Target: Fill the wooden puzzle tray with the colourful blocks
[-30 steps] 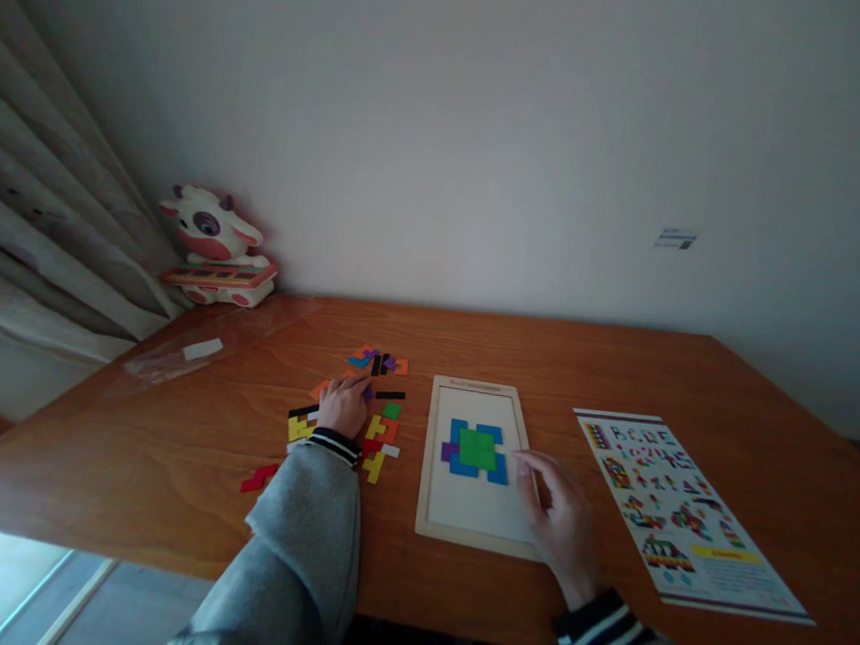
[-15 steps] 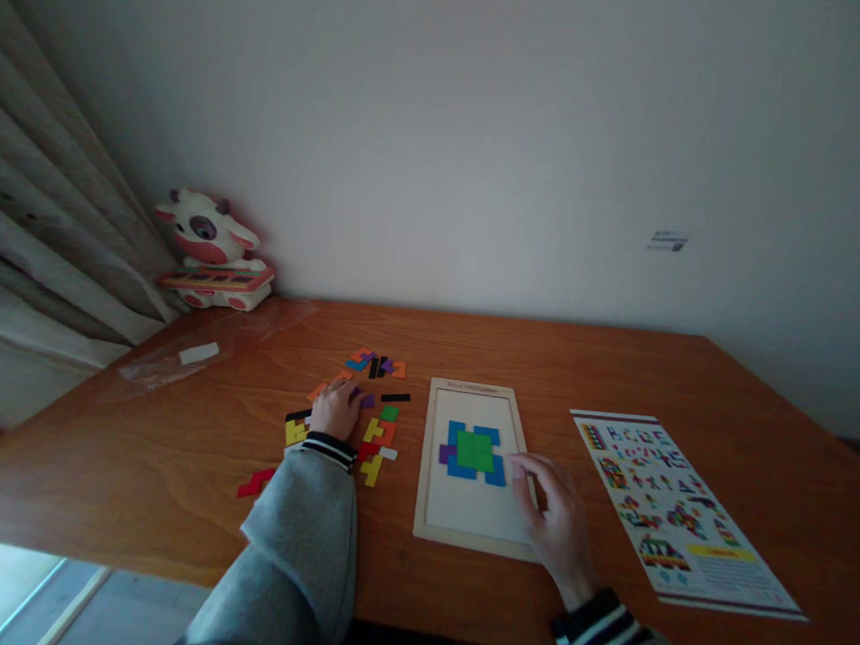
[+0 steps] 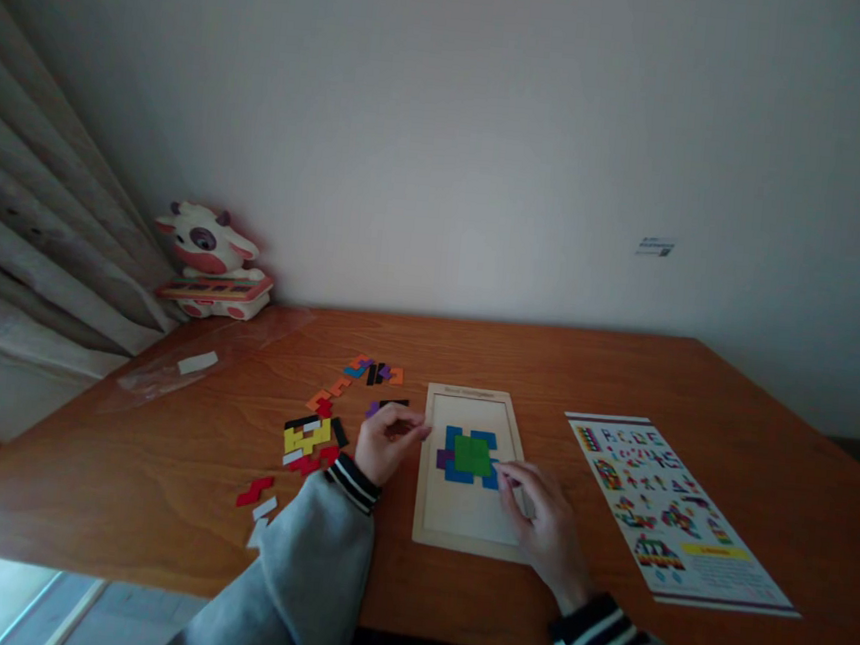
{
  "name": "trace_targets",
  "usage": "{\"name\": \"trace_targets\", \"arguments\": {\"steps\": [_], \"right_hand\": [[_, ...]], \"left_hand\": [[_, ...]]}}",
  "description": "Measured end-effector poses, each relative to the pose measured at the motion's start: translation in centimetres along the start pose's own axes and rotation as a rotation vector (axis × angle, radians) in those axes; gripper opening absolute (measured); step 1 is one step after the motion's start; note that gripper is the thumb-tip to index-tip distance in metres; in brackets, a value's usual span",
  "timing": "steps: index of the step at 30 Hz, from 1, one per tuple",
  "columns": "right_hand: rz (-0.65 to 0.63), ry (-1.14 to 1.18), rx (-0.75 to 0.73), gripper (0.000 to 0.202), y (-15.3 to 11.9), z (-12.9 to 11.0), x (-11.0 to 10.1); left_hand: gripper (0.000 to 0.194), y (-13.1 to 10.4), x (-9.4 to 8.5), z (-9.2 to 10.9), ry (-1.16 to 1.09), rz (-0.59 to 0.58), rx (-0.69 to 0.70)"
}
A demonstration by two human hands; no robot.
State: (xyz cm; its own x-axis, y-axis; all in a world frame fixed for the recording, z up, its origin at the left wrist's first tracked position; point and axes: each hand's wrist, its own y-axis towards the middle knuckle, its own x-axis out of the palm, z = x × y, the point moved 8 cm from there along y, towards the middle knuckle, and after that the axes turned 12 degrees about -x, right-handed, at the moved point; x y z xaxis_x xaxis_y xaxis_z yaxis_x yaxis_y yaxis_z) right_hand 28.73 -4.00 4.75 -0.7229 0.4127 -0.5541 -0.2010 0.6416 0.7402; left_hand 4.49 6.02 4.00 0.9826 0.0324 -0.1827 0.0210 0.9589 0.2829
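Note:
My left hand (image 3: 389, 444) hovers at the left rim of the wooden puzzle board (image 3: 469, 522), its thumb and fingertips pinched together; anything between them is too small to make out. My right hand (image 3: 548, 529) is over the board's right side, fingers curled and closed in a pinch at the right end of the pattern; what they grip there is hidden. On the board lies a flat pattern: a green square (image 3: 472, 456) in the middle, blue pieces (image 3: 460, 475) around it and a purple piece (image 3: 443, 459) on its left.
Left of the board lie loose coloured pieces: yellow pieces (image 3: 306, 439), a red piece (image 3: 255, 491), orange pieces (image 3: 330, 391) and others. A printed pattern sheet (image 3: 673, 514) is on the right. A toy cow with a keyboard (image 3: 213, 261) stands at the back left, near clear plastic wrapping (image 3: 169, 377).
My left hand has moved right, from the loose pieces to the board's left rim. My right hand has shifted slightly left, its fingertips closing together beside the pattern.

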Motion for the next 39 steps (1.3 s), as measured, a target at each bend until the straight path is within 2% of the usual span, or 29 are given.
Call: {"name": "trace_targets", "arguments": {"steps": [2, 5, 8, 16, 21, 26, 31, 35, 39], "right_hand": [[-0.036, 0.04, -0.01, 0.017, 0.0, -0.9, 0.5], [-0.072, 0.09, 0.006, 0.02, -0.3, -1.9, 1.2], [-0.083, 0.119, 0.028, 0.015, -0.7, -2.2, 1.7], [-0.022, 0.16, 0.141, 0.018, -1.8, -0.5, 1.3], [0.044, 0.152, 0.159, 0.023, -2.2, -0.3, 0.6], [0.003, 0.174, 0.092, 0.021, -1.8, -1.0, 0.7], [-0.052, 0.127, 0.029, 0.04, -1.5, -1.9, 1.0], [-0.061, 0.132, 0.025, 0.046, -1.7, -2.0, 1.3], [-0.076, 0.165, -0.012, 0.046, -1.9, -2.2, 1.4]], "left_hand": [[0.036, -1.3, 2.8, -0.3, -0.204, -0.127, -0.12], [0.04, -3.3, 6.6, -0.7, -0.385, -0.341, -0.31], [0.039, -4.5, 8.1, -0.2, -0.433, -0.447, -0.357], [0.031, -4.4, 7.5, 1.5, -0.103, -0.473, -0.145], [0.036, -5.0, 8.1, 1.0, -0.078, -0.53, -0.171], [0.039, -5.6, 8.8, 0.7, -0.096, -0.61, -0.232], [0.044, -5.7, 8.8, 0.0, -0.141, -0.609, -0.312], [0.04, -6.0, 8.9, 1.0, -0.108, -0.658, -0.242], [0.037, -5.9, 8.6, 2.3, -0.064, -0.657, -0.173]]}}
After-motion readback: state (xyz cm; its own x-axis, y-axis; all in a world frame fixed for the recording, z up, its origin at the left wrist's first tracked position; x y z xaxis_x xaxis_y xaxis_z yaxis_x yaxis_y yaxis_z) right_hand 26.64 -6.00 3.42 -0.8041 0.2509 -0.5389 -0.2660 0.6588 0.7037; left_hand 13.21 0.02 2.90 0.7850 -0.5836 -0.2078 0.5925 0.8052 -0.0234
